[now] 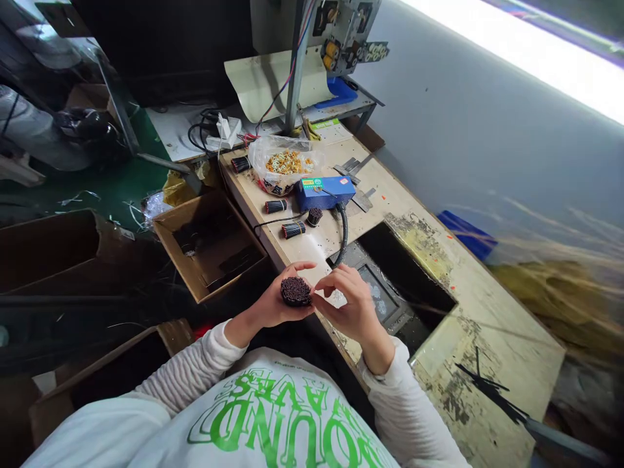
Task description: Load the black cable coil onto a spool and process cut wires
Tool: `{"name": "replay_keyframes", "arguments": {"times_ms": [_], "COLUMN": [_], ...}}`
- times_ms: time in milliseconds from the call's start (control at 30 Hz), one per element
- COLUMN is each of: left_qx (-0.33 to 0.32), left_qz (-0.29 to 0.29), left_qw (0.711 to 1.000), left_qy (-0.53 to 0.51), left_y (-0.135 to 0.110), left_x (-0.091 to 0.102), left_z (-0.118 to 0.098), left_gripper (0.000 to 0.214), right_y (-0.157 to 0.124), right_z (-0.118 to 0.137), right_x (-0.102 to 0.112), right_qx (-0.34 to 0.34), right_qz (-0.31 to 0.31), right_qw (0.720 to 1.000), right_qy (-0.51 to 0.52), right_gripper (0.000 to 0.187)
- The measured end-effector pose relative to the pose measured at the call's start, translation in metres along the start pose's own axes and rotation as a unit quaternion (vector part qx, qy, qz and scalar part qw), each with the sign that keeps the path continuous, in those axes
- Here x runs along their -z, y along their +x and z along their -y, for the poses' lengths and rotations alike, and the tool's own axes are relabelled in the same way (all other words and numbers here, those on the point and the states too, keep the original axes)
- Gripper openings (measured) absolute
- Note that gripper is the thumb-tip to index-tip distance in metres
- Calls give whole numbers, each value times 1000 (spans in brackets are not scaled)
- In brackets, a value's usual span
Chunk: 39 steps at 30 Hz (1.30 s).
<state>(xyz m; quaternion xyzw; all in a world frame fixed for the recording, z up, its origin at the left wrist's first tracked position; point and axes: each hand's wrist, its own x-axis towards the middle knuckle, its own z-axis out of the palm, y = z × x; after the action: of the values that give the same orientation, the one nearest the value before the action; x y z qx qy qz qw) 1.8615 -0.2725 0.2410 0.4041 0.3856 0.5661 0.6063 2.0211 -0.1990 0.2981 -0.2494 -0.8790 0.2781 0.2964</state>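
Observation:
A tight bundle of thin dark wires (295, 290) points its cut ends up at me. My left hand (273, 300) is closed around it, just in front of my body. At the bundle's right edge, the thumb and forefinger of my right hand (347, 302) are pinched together; what lies between them is too small to make out. Beyond my hands, a similar bundle stands upright (314, 216) on the table (312, 249). Black bundles with red ends lie to its left, among them one tied bundle (293, 229) and another (275, 206).
A blue box-shaped device (325, 192) with a ribbed hose (344, 234) sits behind the bundles. Near it is a plastic bag (287, 162) of small yellow and white pieces. An open cardboard box (209, 247) stands left of the table. The tabletop has a dark cutout (414, 279) at right.

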Motion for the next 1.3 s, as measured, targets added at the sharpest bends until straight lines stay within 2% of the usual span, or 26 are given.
{"name": "replay_keyframes", "arguments": {"times_ms": [200,400,600,767,933,1033,1300], "left_qx": [-1,7,8,-10,-3,2,0], "left_qz": [-6,19,11,5,1,-4,-7], "left_qw": [1000,1000,1000,999,999,999,998], "left_qy": [7,10,24,47,39,49,70], "left_y": [-1,0,-2,-3,-1,-1,-1], "left_x": [0,0,1,2,4,4,4], "left_z": [-2,3,4,-5,-5,-5,-1], "left_gripper": [81,83,85,87,90,91,94], "right_y": [-4,-4,-3,-2,-4,-5,-1], "right_z": [4,2,3,7,6,5,3], "right_x": [-9,-6,-7,-14,-18,-18,-12], "right_qx": [7,27,11,8,8,9,47], "right_qz": [-47,-24,-20,-63,-43,-54,-38], "right_qw": [999,999,1000,998,999,998,998], "right_qy": [2,26,-1,-4,-15,-26,-34], "right_gripper": [10,10,14,13,13,14,14]}}
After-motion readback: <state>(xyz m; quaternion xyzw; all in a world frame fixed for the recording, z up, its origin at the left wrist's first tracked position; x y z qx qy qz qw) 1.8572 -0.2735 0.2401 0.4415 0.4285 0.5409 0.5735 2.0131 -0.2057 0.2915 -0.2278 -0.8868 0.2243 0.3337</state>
